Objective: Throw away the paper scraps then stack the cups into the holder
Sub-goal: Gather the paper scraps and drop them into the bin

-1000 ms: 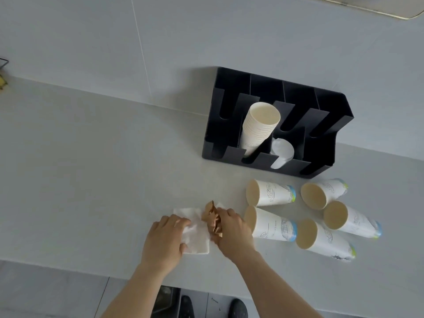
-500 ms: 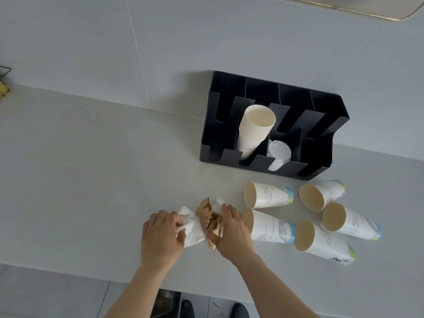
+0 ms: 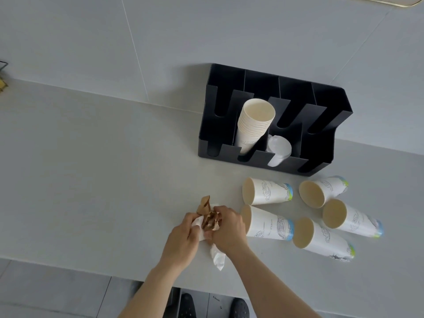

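We've got both our left hand (image 3: 181,241) and right hand (image 3: 227,230) closed round the paper scraps (image 3: 210,218) at lower centre, nothing binned yet, and five cups (image 3: 267,191) lying unstacked below the holder (image 3: 321,125).

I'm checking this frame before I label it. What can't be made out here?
- Head view: how many paper scraps there are; the left hand and right hand cover most of the bundle.
- Any bin: none in frame.
- Cup stack base: hidden behind the black holder front wall.
- Object at the far left: cut off by the frame edge.
- Print on the loose cups: too small to read.
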The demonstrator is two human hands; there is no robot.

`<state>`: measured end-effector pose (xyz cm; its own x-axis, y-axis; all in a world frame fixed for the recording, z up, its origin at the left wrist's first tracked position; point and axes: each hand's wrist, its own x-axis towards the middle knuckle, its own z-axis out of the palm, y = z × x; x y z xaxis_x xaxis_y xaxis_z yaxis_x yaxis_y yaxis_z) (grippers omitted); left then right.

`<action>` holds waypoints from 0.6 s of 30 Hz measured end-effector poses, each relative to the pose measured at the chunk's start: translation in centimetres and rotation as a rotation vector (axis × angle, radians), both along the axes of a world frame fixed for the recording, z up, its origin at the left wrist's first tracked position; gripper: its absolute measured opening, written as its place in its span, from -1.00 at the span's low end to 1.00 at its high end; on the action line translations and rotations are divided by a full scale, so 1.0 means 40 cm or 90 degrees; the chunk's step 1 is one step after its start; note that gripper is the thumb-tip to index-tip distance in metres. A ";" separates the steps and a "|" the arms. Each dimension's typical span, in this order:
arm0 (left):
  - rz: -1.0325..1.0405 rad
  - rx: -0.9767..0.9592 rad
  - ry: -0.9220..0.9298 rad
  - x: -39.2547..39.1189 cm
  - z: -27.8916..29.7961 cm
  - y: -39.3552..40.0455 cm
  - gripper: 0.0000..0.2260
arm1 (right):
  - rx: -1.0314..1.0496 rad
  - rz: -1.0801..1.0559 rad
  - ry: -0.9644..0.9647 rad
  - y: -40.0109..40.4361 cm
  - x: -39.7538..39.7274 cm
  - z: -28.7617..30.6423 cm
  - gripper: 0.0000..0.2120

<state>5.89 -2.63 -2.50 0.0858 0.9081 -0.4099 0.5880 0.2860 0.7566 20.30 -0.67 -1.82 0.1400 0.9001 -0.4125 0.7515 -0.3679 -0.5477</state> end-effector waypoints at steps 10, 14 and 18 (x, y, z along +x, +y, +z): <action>0.043 0.121 0.084 -0.035 0.031 -0.002 -0.79 | 0.048 0.099 0.049 -0.006 -0.033 0.027 -0.75; 0.131 0.146 0.095 -0.037 0.057 -0.051 -0.85 | 0.088 0.192 0.080 -0.010 -0.035 0.037 -0.81; 0.218 0.136 0.145 -0.029 0.079 -0.133 -0.85 | 0.102 0.269 0.085 -0.035 -0.035 0.036 -0.86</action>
